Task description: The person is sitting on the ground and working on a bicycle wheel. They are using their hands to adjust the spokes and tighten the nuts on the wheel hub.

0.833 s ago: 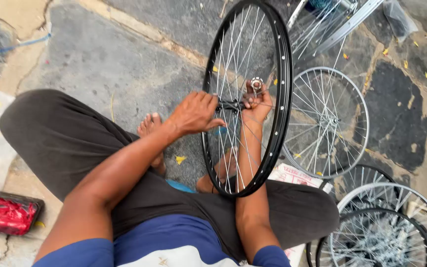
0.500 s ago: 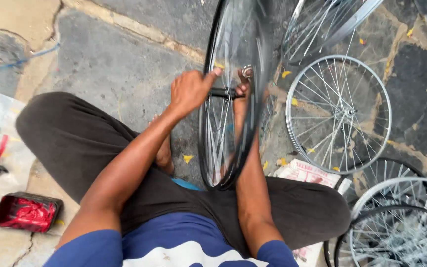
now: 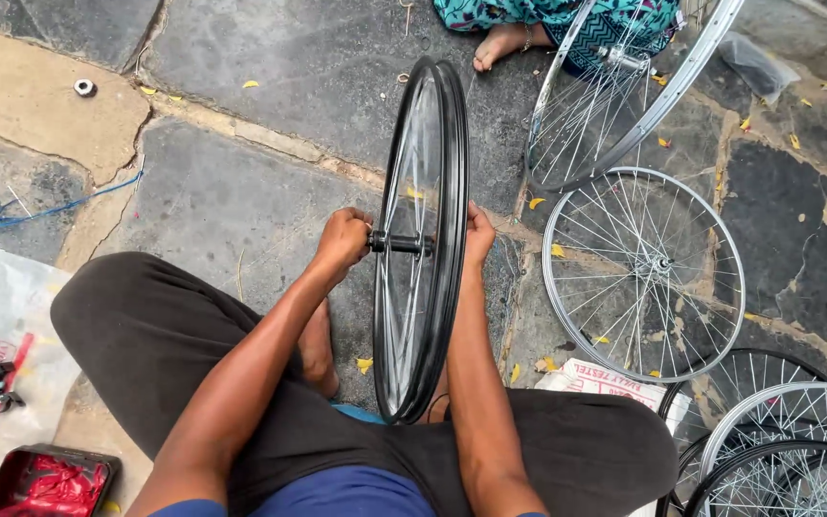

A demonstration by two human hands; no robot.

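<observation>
Head view: stone-slab pavement (image 3: 241,201) under upright black wheel (image 3: 423,239), silver wheels (image 3: 643,273) alongside.

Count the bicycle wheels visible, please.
6: black wheel upright between both hands; silver wheel flat; tilted wheel top right; three overlapping wheels bottom right, maybe more hidden.

White printed sack (image 3: 597,380) beside right knee; red-lined box (image 3: 48,481) lower left.

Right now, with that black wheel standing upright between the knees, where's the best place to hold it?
Probably by the axle ends at the hub, one hand from each side, as the left hand and right hand do. The black wheel stands edge-on, so the axle sticks out sideways and the rim stays free.
</observation>
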